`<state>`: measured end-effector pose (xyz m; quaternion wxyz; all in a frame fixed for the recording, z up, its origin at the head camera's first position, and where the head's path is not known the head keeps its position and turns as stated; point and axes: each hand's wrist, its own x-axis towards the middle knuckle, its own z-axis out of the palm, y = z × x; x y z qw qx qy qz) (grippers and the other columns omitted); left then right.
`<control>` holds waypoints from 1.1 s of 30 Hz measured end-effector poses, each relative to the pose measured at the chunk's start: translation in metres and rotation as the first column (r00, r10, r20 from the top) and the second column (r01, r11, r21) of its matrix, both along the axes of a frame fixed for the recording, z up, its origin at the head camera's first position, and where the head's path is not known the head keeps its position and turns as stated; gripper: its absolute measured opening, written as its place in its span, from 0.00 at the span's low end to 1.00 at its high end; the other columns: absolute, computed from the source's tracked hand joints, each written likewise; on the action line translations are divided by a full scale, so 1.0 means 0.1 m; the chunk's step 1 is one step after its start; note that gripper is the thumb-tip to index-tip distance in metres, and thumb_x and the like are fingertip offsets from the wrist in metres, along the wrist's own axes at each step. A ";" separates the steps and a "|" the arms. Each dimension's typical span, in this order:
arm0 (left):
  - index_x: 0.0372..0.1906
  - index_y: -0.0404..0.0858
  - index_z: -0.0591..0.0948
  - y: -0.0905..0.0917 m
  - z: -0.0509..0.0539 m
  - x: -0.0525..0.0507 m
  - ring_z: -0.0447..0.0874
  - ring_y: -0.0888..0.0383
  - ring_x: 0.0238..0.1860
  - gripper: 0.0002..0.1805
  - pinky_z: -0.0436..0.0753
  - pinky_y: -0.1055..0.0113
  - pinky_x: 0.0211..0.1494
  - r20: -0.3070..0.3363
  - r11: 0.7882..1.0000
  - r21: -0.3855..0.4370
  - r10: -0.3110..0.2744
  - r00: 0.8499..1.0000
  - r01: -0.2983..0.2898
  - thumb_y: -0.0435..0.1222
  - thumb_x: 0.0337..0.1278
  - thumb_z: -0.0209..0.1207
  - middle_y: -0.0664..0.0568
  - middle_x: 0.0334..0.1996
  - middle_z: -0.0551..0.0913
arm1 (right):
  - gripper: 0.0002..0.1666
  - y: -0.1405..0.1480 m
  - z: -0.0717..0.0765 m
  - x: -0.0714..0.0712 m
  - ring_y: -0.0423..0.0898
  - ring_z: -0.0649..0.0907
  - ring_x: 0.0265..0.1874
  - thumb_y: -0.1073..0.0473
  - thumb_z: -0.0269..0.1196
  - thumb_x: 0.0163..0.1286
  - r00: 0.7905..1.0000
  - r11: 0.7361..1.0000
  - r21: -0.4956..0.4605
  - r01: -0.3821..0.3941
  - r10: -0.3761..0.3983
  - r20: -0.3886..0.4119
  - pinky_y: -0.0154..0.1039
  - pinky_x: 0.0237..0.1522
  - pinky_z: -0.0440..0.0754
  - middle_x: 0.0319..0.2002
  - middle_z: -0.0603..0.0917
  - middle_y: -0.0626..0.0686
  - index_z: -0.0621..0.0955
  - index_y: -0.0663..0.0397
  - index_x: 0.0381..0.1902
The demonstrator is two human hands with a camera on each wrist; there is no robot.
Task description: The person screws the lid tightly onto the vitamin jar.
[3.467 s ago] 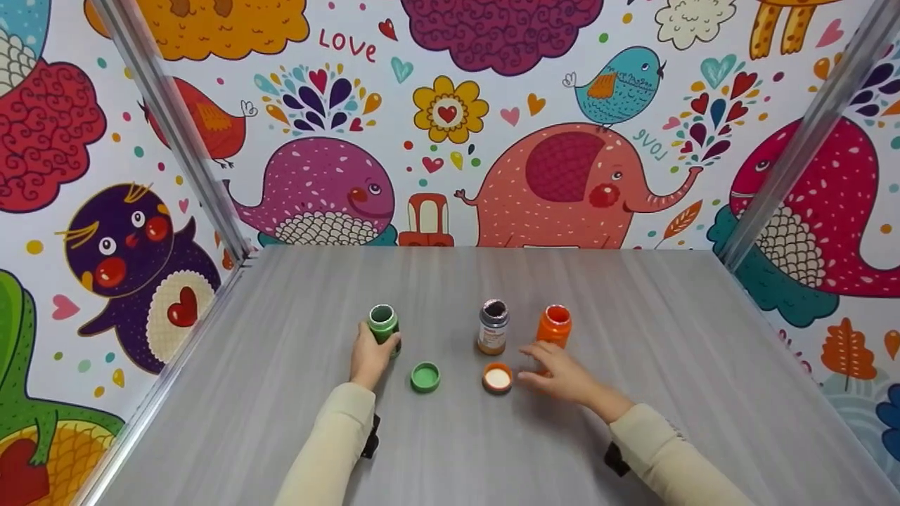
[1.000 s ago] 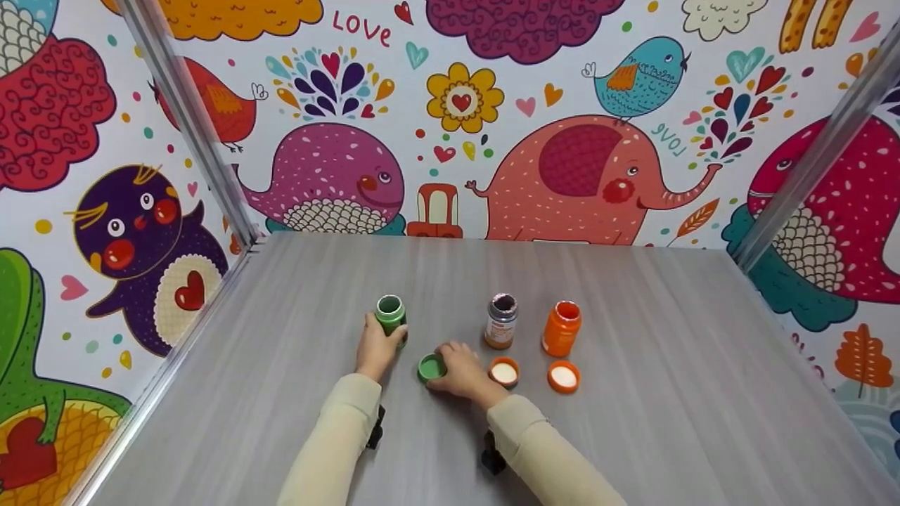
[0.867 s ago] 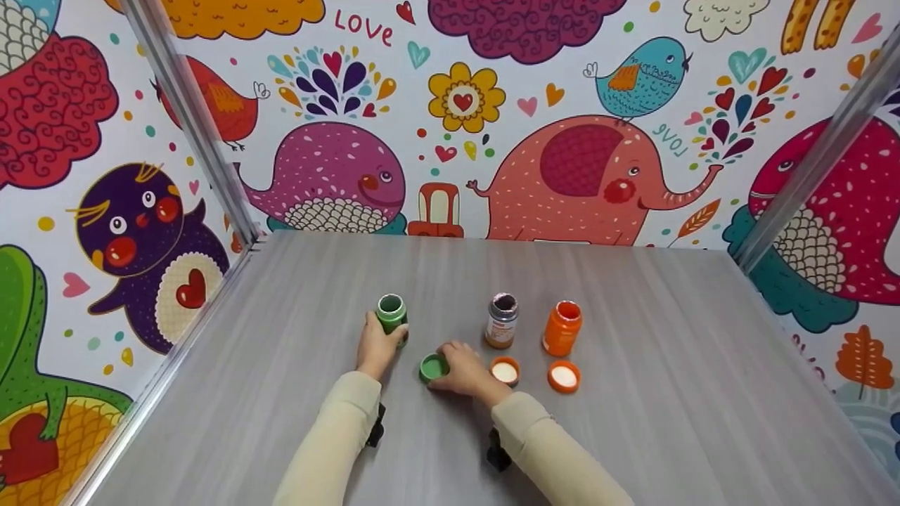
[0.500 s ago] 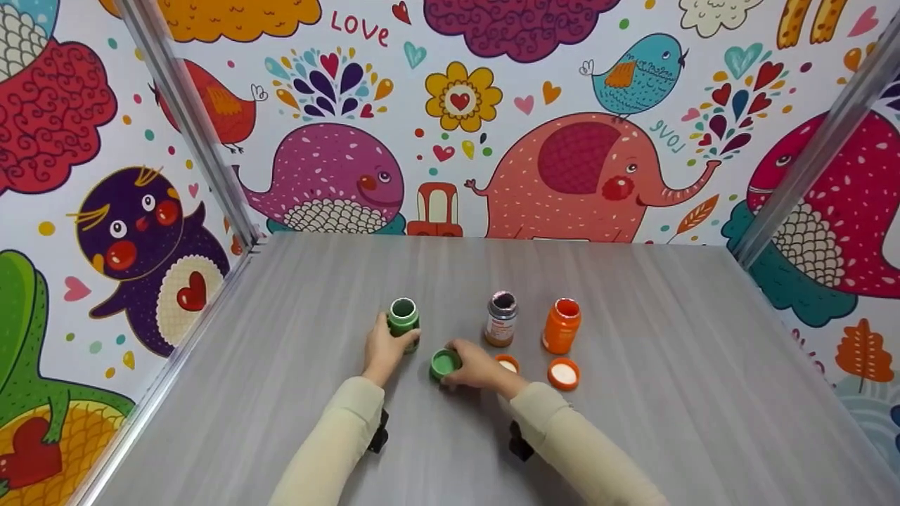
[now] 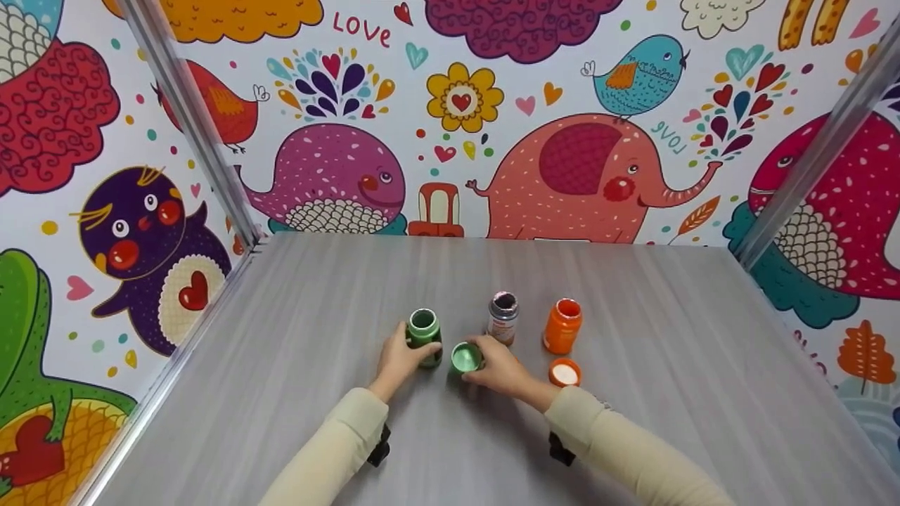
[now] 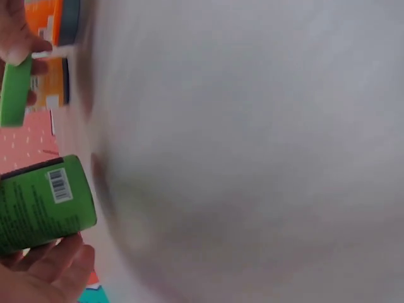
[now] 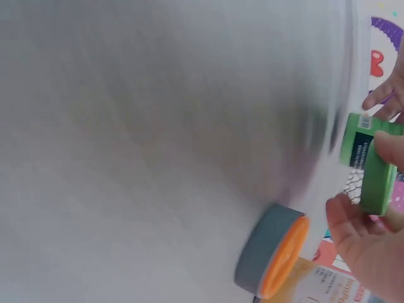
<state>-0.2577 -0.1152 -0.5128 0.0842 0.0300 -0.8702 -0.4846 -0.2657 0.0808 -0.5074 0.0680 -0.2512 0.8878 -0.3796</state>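
At the grey, wood-streaked table [image 5: 344,281] are 3 uncapped jars: a green jar [image 5: 424,337] gripped by the curled fingers of the left hand [image 5: 401,360], a dark jar [image 5: 503,322] behind the right hand [image 5: 502,367], and an orange jar [image 5: 564,329] farther right. Of 3 lids, the right hand pinches the green lid [image 5: 466,358] by its edge, raised just beside the green jar, while an orange lid [image 5: 564,373] and a grey-sided lid [image 7: 268,252] lie on the surface. Cartoon-printed walls [image 5: 534,77] and 2 metal posts [image 5: 188,130] rise around it.
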 end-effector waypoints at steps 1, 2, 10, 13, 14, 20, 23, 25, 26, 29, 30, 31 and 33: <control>0.49 0.28 0.71 0.01 0.00 0.01 0.77 0.45 0.48 0.31 0.75 0.53 0.51 0.000 1.000 0.003 -0.008 1.000 0.008 0.42 0.43 0.68 0.37 0.45 0.78 | 0.33 0.01 0.01 0.01 0.55 0.76 0.47 0.63 0.70 0.50 1.000 1.000 -0.005 0.009 -0.009 -0.004 0.52 0.51 0.73 0.47 0.76 0.61 0.71 0.68 0.54; 0.50 0.28 0.71 0.03 0.00 0.03 0.77 0.45 0.48 0.31 0.75 0.53 0.51 0.002 1.000 0.003 -0.016 1.000 0.016 0.42 0.43 0.68 0.37 0.45 0.78 | 0.33 0.03 0.02 0.02 0.55 0.76 0.47 0.63 0.70 0.50 1.000 1.000 -0.010 0.015 -0.015 -0.007 0.52 0.51 0.74 0.47 0.76 0.61 0.72 0.68 0.54; 0.51 0.28 0.70 0.17 0.02 0.14 0.76 0.45 0.49 0.32 0.74 0.52 0.52 0.013 0.992 0.005 -0.124 0.992 0.124 0.43 0.44 0.68 0.38 0.45 0.78 | 0.34 0.23 0.04 0.02 0.58 0.76 0.45 0.65 0.70 0.48 0.999 0.999 -0.006 0.044 -0.044 -0.013 0.54 0.50 0.74 0.47 0.77 0.64 0.71 0.71 0.53; 0.52 0.29 0.70 0.23 0.01 0.17 0.76 0.45 0.49 0.33 0.74 0.52 0.53 0.014 0.988 0.012 -0.151 0.988 0.151 0.43 0.43 0.68 0.39 0.45 0.79 | 0.35 0.32 0.03 0.02 0.58 0.76 0.46 0.65 0.70 0.48 0.998 0.998 -0.013 0.055 -0.055 -0.013 0.54 0.50 0.73 0.48 0.76 0.64 0.71 0.72 0.54; 0.53 0.29 0.70 0.25 0.01 0.18 0.76 0.45 0.49 0.34 0.74 0.52 0.53 0.014 0.987 0.014 -0.162 0.987 0.162 0.43 0.43 0.68 0.39 0.46 0.79 | 0.35 0.35 0.03 0.02 0.58 0.76 0.46 0.66 0.70 0.48 0.998 0.998 -0.017 0.059 -0.059 -0.011 0.54 0.51 0.73 0.48 0.76 0.64 0.70 0.72 0.54; 0.54 0.29 0.69 0.36 -0.01 0.23 0.76 0.45 0.50 0.34 0.74 0.52 0.54 0.040 0.979 0.042 -0.201 0.979 0.199 0.42 0.42 0.69 0.39 0.47 0.78 | 0.36 0.49 0.03 0.03 0.57 0.76 0.47 0.66 0.71 0.47 0.994 0.994 -0.007 0.105 -0.105 -0.006 0.53 0.51 0.74 0.49 0.77 0.64 0.71 0.72 0.54; 0.54 0.29 0.69 0.41 -0.01 0.26 0.76 0.45 0.51 0.34 0.74 0.52 0.54 0.045 0.974 0.060 -0.219 0.975 0.217 0.42 0.42 0.69 0.39 0.47 0.78 | 0.35 0.55 0.02 0.04 0.57 0.77 0.47 0.66 0.71 0.46 0.991 0.991 -0.005 0.132 -0.132 -0.007 0.53 0.51 0.74 0.49 0.77 0.64 0.72 0.71 0.54; 0.54 0.29 0.69 0.43 -0.03 0.27 0.75 0.45 0.51 0.34 0.74 0.52 0.54 0.049 0.971 0.064 -0.235 0.971 0.232 0.41 0.42 0.69 0.39 0.48 0.78 | 0.34 0.58 0.01 0.05 0.57 0.77 0.47 0.67 0.71 0.46 0.990 0.990 -0.015 0.137 -0.137 -0.006 0.53 0.51 0.74 0.48 0.78 0.63 0.72 0.71 0.53; 0.54 0.29 0.69 0.44 -0.03 0.27 0.75 0.45 0.51 0.34 0.74 0.52 0.54 0.051 0.969 0.065 -0.243 0.969 0.239 0.41 0.43 0.69 0.39 0.48 0.77 | 0.34 0.59 0.01 0.05 0.57 0.77 0.46 0.68 0.71 0.46 0.991 0.990 -0.021 0.137 -0.137 -0.007 0.54 0.51 0.74 0.47 0.78 0.63 0.73 0.71 0.52; 0.55 0.30 0.69 0.47 -0.05 0.28 0.75 0.44 0.53 0.34 0.73 0.51 0.55 0.059 0.964 0.076 -0.260 0.964 0.255 0.41 0.43 0.68 0.40 0.50 0.77 | 0.33 0.62 0.01 0.06 0.57 0.78 0.44 0.69 0.71 0.45 0.992 0.992 -0.028 0.125 -0.126 -0.030 0.54 0.50 0.75 0.46 0.79 0.62 0.73 0.70 0.51; 0.55 0.31 0.69 0.48 -0.06 0.29 0.74 0.44 0.53 0.34 0.73 0.51 0.55 0.057 0.963 0.072 -0.265 0.963 0.261 0.40 0.43 0.68 0.40 0.50 0.76 | 0.32 0.64 0.02 0.06 0.57 0.78 0.44 0.69 0.71 0.45 0.992 0.992 -0.032 0.119 -0.120 -0.038 0.54 0.49 0.75 0.45 0.79 0.62 0.73 0.71 0.50; 0.55 0.31 0.69 0.49 -0.06 0.29 0.74 0.44 0.53 0.34 0.73 0.51 0.55 0.057 0.962 0.066 -0.270 0.961 0.266 0.40 0.43 0.68 0.40 0.50 0.76 | 0.32 0.65 0.02 0.06 0.57 0.78 0.44 0.69 0.71 0.45 0.992 0.993 -0.031 0.117 -0.118 -0.045 0.54 0.49 0.75 0.45 0.79 0.62 0.73 0.70 0.50; 0.56 0.31 0.69 0.50 -0.08 0.29 0.74 0.44 0.53 0.34 0.73 0.51 0.55 0.053 0.960 0.058 -0.277 0.959 0.274 0.41 0.43 0.68 0.40 0.51 0.76 | 0.32 0.67 0.04 0.06 0.57 0.78 0.44 0.68 0.71 0.45 0.992 0.993 -0.026 0.114 -0.115 -0.051 0.54 0.49 0.75 0.45 0.79 0.62 0.74 0.70 0.50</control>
